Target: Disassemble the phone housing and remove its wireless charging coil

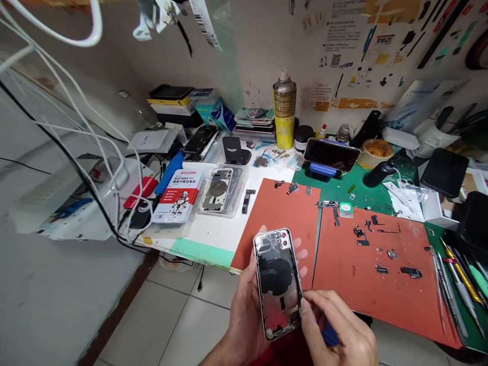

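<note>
My left hand (246, 305) is wrapped round an opened phone housing (271, 305) from behind, with its fingers showing past the right edge. The housing is a silver frame with its inside facing me, a dark round pad in the middle and camera holes at the top right. My right hand (337, 325) is closed in a pinch, thumb and forefinger at the housing's lower right edge. Whatever may be between those fingertips is hidden. Just below the right hand a bit of something blue (330, 335) shows.
Two orange mats (369, 290) bear several small phone parts. A second phone housing (216, 190) lies in a clear tray, beside a battery box (177, 195). Tweezers and thin tools (459, 287) lie at the right. White cables (87, 101) hang at the left; a spray can (284, 112) stands behind.
</note>
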The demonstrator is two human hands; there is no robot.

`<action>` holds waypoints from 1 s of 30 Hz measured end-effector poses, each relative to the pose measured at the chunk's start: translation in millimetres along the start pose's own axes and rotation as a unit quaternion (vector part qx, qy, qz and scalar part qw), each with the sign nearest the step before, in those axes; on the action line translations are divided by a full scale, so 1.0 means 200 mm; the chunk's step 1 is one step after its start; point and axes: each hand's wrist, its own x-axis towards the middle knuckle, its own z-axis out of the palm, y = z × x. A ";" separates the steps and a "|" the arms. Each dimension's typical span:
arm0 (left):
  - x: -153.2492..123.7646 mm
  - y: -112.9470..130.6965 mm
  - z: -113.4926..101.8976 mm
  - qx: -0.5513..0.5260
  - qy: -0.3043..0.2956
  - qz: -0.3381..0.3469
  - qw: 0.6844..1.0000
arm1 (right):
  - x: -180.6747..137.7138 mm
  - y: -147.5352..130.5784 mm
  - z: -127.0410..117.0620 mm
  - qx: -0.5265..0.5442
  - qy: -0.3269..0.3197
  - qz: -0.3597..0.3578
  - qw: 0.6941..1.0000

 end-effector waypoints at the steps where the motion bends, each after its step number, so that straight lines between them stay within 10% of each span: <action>1: 0.00 0.00 0.00 -0.004 -0.002 0.004 1.000 | 0.00 0.01 0.00 -0.009 -0.001 -0.014 1.000; 30: -0.04 -0.03 0.02 -0.043 0.057 -0.025 0.997 | 0.04 0.03 0.02 -0.100 0.008 -0.122 0.987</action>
